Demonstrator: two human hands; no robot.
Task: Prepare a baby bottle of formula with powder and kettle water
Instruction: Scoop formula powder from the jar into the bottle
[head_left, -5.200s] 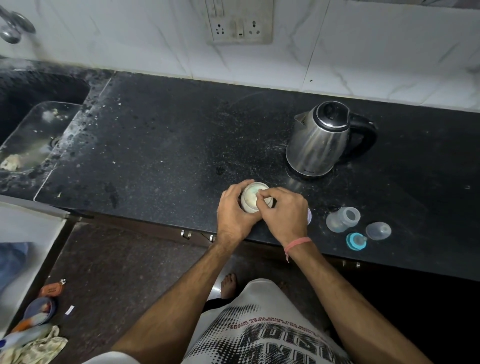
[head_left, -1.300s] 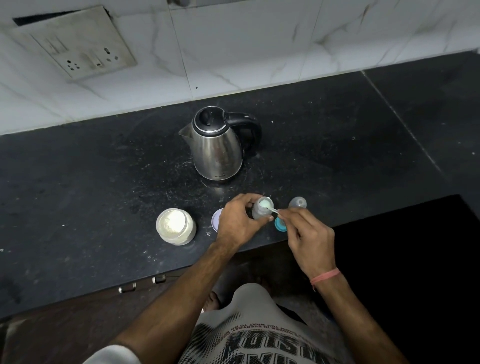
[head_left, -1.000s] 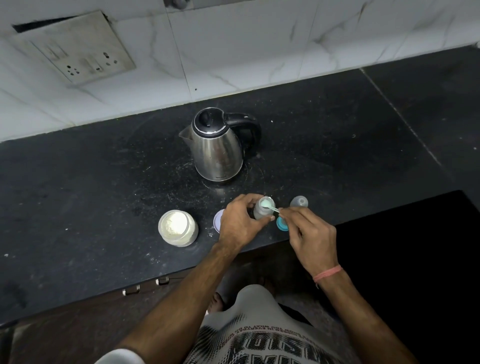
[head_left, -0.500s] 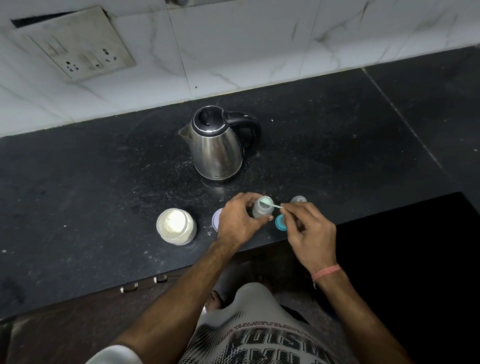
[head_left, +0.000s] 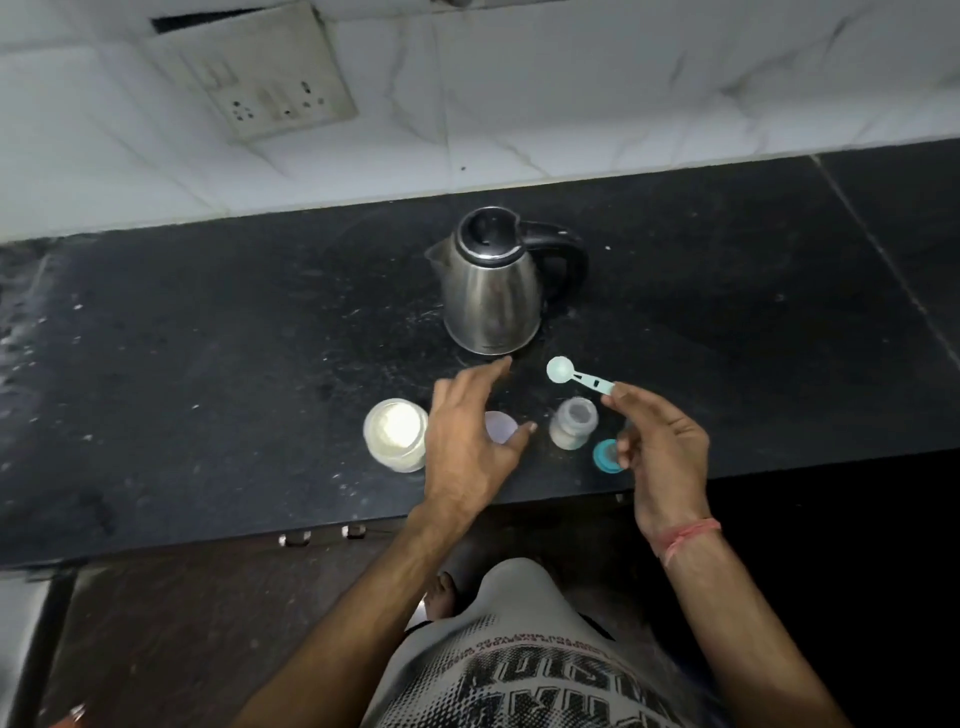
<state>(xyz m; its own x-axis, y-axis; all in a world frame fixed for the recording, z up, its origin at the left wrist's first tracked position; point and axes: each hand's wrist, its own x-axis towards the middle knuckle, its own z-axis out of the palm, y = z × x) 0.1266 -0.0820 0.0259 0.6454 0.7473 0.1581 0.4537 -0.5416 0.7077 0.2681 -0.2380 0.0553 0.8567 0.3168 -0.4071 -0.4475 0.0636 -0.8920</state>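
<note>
Since 0.5 s ago: my left hand (head_left: 470, 441) has let go of the baby bottle (head_left: 573, 429) and lifted, and the scoop (head_left: 577, 378) has drawn back off the bottle mouth. Item 1, left hand: fingers spread and relaxed, holding nothing, hovering over the counter (head_left: 208, 364) between the powder jar (head_left: 395, 435) and the bottle, fingertips toward the kettle (head_left: 491, 291). Item 2, right hand (head_left: 660, 447): pinches the scoop by its handle end, bowl raised toward the kettle; whether powder remains in the bowl I cannot tell. Item 3, baby bottle: upright, uncapped, unsupported, near the counter's front edge, a pale layer low inside that I judge to be powder. Item 4, powder jar: open, beside my left hand; its round lid (head_left: 500, 440) lies partly under that hand. Item 5, teal bottle ring (head_left: 605, 457): at the front edge, partly behind my right fingers. Item 6, kettle: lid shut, behind all. Risk: the bottle is light and unheld; a knock from either hand or a fast pour could tip it, spilling powder or hot water.
</note>
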